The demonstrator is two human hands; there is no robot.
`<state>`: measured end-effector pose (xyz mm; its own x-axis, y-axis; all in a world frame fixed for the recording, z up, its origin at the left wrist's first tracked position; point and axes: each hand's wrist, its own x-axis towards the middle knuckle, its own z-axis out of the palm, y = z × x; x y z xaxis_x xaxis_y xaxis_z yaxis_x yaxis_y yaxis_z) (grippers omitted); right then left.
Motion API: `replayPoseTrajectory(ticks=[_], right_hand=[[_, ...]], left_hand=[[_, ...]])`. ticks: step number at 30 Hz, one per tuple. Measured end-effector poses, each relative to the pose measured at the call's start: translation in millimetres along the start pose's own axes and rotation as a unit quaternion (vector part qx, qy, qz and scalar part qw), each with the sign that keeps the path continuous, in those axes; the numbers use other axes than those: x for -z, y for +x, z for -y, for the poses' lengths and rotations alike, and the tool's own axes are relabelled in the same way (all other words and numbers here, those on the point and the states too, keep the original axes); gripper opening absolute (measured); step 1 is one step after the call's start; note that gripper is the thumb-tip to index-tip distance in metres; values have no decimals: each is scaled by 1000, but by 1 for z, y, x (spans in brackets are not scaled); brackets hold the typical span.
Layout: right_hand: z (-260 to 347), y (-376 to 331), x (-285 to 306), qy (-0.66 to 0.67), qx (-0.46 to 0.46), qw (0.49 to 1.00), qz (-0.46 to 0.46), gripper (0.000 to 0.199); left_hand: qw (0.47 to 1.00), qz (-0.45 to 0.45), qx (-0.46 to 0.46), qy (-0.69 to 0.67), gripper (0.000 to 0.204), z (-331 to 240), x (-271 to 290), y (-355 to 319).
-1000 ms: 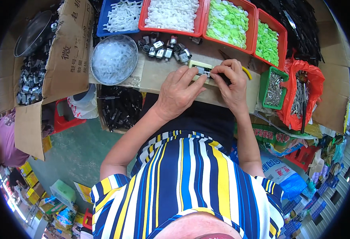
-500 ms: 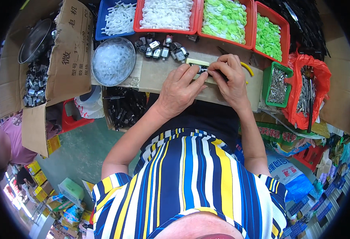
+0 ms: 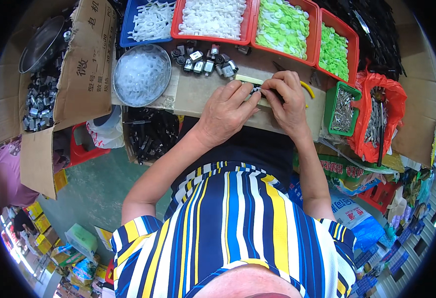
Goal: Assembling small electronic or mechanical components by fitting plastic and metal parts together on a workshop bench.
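Left of the workbench (image 3: 198, 94) sits a cardboard box (image 3: 44, 99) of metal parts; a bowl (image 3: 142, 74) of clear pieces rests on it. Both hands, left hand (image 3: 225, 115) and right hand (image 3: 287, 102), pinch a small dark part (image 3: 254, 90) over a pale strip (image 3: 250, 79) mid-bench, fingers curled narrow.

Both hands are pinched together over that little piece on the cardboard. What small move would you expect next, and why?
Probably a gentle press to seat the small dark part into the pale yellow-green plastic strip. The left hand and right hand meet fingertip to fingertip over it on the brown cardboard worktop, so it looks mid-fitting. The fingers hide the joint itself, so this is a guess.
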<state>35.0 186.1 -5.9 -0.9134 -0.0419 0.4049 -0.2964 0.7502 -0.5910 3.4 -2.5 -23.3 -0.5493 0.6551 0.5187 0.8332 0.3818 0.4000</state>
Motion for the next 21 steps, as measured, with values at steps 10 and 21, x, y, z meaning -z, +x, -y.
replayPoseTrajectory(ticks=[10,21], right_hand=[[3,-5,-1,15,1,1000,6,14],[-2,-5,2,8,2,1000,-1,13]], left_hand=[[1000,12,3,-2,37,-5,2,-4],[999,27,-18,5,36,0,3,8]])
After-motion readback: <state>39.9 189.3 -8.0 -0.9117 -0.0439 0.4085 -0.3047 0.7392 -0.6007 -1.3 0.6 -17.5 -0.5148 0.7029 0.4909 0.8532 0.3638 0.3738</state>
